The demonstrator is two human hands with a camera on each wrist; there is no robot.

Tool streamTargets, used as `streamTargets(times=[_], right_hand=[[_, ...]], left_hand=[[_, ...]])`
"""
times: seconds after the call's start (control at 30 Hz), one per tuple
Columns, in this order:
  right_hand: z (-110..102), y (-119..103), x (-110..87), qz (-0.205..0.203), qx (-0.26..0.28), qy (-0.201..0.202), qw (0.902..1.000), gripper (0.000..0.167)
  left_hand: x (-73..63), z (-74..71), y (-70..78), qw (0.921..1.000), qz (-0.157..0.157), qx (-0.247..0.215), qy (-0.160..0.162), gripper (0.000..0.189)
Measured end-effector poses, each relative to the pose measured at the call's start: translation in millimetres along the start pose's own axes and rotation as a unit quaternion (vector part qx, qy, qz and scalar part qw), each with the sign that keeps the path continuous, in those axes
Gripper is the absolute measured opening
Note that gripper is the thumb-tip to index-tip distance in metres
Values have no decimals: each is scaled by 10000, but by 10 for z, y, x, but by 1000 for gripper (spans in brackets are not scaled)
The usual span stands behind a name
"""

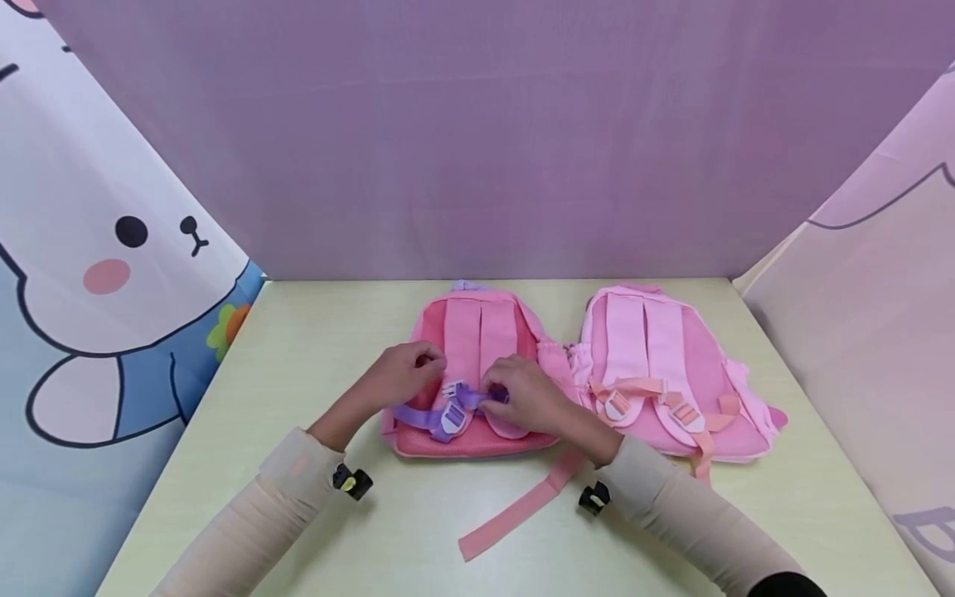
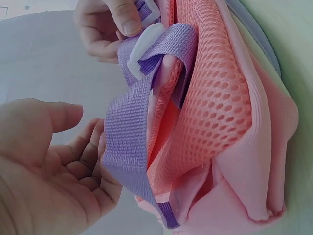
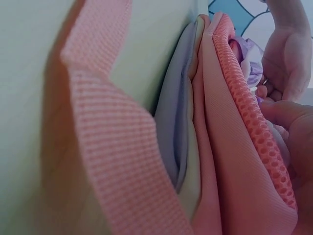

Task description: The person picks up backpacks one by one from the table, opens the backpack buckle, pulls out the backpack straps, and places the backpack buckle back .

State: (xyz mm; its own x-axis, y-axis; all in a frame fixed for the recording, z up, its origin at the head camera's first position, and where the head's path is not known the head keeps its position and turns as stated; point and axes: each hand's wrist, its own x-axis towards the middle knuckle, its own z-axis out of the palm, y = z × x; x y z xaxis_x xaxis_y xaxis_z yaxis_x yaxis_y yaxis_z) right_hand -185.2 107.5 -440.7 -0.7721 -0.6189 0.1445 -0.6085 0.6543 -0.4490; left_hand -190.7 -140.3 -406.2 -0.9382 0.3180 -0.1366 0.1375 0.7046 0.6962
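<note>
A right hand [image 1: 525,394] pinches purple webbing [image 1: 468,398] on the pink backpack [image 1: 464,348] beneath both hands; the left hand [image 1: 406,373], loosely curved, appears empty. Tugged askew, the webbing could twist and jam in a white buckle [image 1: 453,417].

The left hand [image 1: 406,377] and right hand [image 1: 525,394] are bare past the wrist, where the left sleeve [image 1: 246,518] and right sleeve [image 1: 690,514] begin, both beige, creased, with broad cuffs [image 1: 302,464]. A small black device [image 1: 354,482] with a yellow-green patch sits by the left cuff, a similar black block [image 1: 594,498] by the right. Something black and rounded [image 1: 785,585], too cropped to identify, overlaps the right sleeve.
</note>
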Motion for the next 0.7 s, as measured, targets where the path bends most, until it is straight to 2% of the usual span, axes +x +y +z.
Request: streamTargets(times=[0.17, 0.3, 0.43, 0.53, 0.7], right_hand=[[-67, -18, -9, -210, 20, -33, 9998, 15], [-136, 4, -16, -152, 140, 37, 9998, 18], [-181, 64, -22, -45, 181, 182, 9997, 20], [-226, 101, -29, 150, 182, 265, 9994, 21], [-312, 140, -44, 717, 257, 286, 9967, 25]], left_hand=[[-31, -69, -11, 9999, -96, -112, -65, 19], [-60, -149, -27, 9995, -227, -202, -77, 22], [-91, -244, -57, 9988, -438, -195, 43, 27], [-109, -315, -93, 9983, -549, -119, 164, 29], [-147, -389, -184, 9971, -693, 4, 306, 32]])
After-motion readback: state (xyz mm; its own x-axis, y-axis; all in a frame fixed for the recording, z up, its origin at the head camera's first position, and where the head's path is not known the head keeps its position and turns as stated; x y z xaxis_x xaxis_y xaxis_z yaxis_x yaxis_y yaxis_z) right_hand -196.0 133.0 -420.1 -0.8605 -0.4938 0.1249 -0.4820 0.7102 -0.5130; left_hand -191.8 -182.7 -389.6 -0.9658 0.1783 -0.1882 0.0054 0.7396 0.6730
